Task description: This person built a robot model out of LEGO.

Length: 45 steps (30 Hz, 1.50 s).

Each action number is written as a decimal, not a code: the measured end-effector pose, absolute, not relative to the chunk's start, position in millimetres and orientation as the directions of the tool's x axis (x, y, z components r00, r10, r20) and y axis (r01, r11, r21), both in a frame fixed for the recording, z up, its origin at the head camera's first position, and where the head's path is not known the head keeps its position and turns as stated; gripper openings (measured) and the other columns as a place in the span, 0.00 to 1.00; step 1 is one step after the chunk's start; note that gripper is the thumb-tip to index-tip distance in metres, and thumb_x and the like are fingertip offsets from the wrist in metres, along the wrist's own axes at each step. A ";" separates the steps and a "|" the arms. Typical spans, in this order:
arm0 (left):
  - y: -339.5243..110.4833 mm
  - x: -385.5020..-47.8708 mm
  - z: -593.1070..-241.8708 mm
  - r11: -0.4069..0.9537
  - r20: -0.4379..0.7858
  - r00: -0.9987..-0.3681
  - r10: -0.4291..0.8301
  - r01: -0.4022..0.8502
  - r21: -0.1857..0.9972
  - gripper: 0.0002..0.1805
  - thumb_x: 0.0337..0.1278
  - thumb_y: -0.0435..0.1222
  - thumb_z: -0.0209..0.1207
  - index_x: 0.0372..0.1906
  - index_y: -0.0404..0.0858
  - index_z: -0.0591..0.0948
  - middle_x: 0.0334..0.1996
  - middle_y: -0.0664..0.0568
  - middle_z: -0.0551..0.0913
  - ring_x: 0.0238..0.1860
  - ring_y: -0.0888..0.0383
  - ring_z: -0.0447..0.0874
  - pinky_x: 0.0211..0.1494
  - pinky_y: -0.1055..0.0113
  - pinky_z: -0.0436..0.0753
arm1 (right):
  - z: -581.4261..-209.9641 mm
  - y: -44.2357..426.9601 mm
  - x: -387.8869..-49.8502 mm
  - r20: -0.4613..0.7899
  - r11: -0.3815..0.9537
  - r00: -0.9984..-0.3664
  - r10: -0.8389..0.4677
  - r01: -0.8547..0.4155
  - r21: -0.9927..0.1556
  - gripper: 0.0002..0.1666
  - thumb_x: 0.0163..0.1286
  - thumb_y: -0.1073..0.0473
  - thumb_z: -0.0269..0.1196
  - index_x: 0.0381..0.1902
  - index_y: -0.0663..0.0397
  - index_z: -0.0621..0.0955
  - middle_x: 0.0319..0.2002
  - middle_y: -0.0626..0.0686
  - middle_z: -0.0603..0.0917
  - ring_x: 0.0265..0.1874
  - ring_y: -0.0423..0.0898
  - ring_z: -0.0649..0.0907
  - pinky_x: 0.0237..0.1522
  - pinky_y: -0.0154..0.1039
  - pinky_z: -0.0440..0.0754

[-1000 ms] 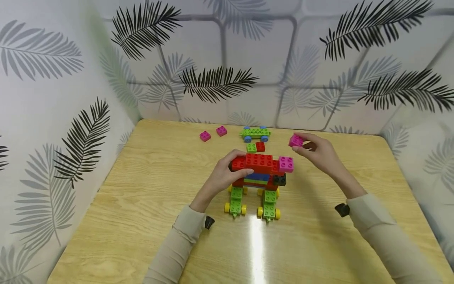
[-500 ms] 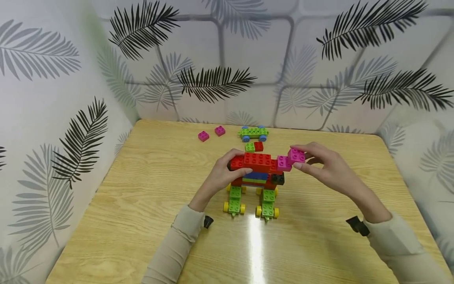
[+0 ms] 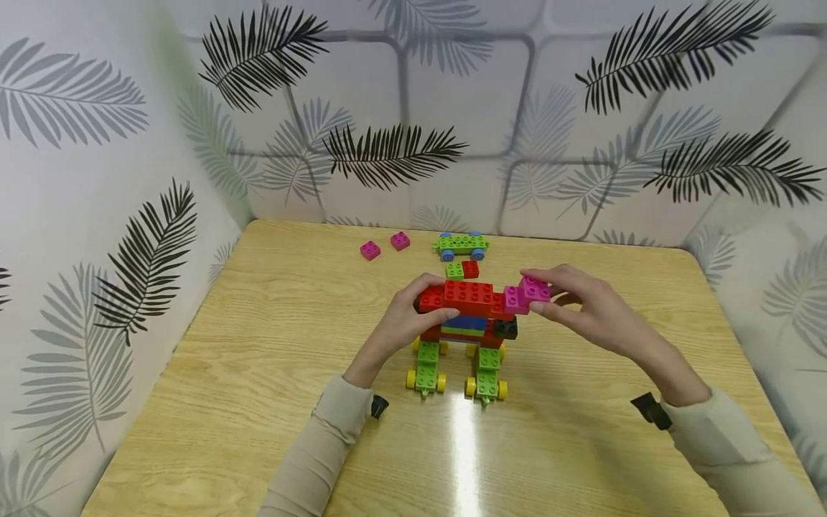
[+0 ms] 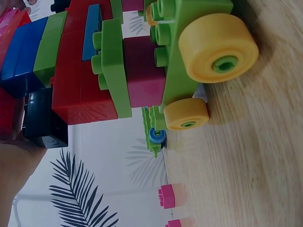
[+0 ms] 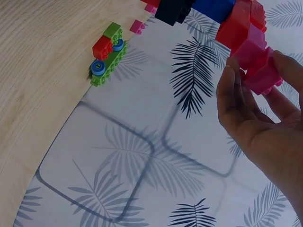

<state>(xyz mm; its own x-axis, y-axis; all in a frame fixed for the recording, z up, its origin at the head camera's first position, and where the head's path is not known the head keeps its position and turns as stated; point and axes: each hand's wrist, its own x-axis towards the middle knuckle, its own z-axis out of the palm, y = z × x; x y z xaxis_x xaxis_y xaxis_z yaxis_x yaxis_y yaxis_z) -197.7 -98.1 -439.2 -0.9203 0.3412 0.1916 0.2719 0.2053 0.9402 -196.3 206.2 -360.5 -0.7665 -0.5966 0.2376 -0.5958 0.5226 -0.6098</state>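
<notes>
A toy model of stacked building blocks [image 3: 468, 297], red, blue, green and black, stands on green wheeled bases [image 3: 426, 370] with yellow wheels [image 4: 218, 48]. My left hand [image 3: 408, 316] grips its upper left end, thumb across the front and the other fingers behind. At the upper right end a pink block [image 3: 513, 299] juts out from the red ones. Between thumb and fingers, my right hand [image 3: 597, 309] pinches a second pink block [image 3: 535, 289], which meets the jutting one at its outer side. Whether their studs are locked cannot be seen in the right wrist view [image 5: 263, 75].
Behind the model lie a small green and red block pair [image 3: 461, 270] and a green wheeled base with blue wheels [image 3: 461, 244]. Two loose pink blocks [image 3: 370, 250] sit farther left near the table's back edge. A leaf-patterned wall [image 3: 465, 108] rises behind the table.
My right hand has brought its pink block leftward and down onto the jutting pink block of the model. The left hand keeps its hold and the model stays in place.
</notes>
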 end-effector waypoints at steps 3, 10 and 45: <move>-98.2 -197.6 -439.6 0.204 0.190 -0.922 0.338 0.269 0.941 0.22 0.58 0.41 0.65 0.57 0.44 0.74 0.49 0.48 0.79 0.40 0.54 0.80 0.39 0.65 0.81 | -359.5 203.7 -196.4 0.211 0.521 -0.767 -0.606 -0.583 -0.624 0.28 0.70 0.60 0.62 0.66 0.52 0.73 0.52 0.51 0.79 0.44 0.43 0.82 0.45 0.30 0.80; -97.9 -197.9 -440.4 0.196 0.198 -0.919 0.340 0.275 0.941 0.22 0.58 0.42 0.65 0.57 0.44 0.75 0.49 0.49 0.78 0.41 0.54 0.80 0.40 0.65 0.81 | -361.8 199.0 -194.5 0.168 0.491 -0.794 -0.585 -0.511 -0.705 0.28 0.70 0.58 0.61 0.67 0.54 0.71 0.57 0.55 0.78 0.46 0.48 0.83 0.43 0.32 0.81; -96.5 -197.4 -439.8 0.179 0.206 -0.917 0.341 0.278 0.944 0.23 0.58 0.41 0.65 0.58 0.43 0.75 0.50 0.47 0.78 0.42 0.54 0.80 0.40 0.64 0.81 | -356.1 189.2 -193.4 0.048 0.454 -0.892 -0.449 -0.275 -0.847 0.27 0.64 0.58 0.67 0.60 0.60 0.77 0.57 0.61 0.76 0.49 0.59 0.82 0.44 0.38 0.83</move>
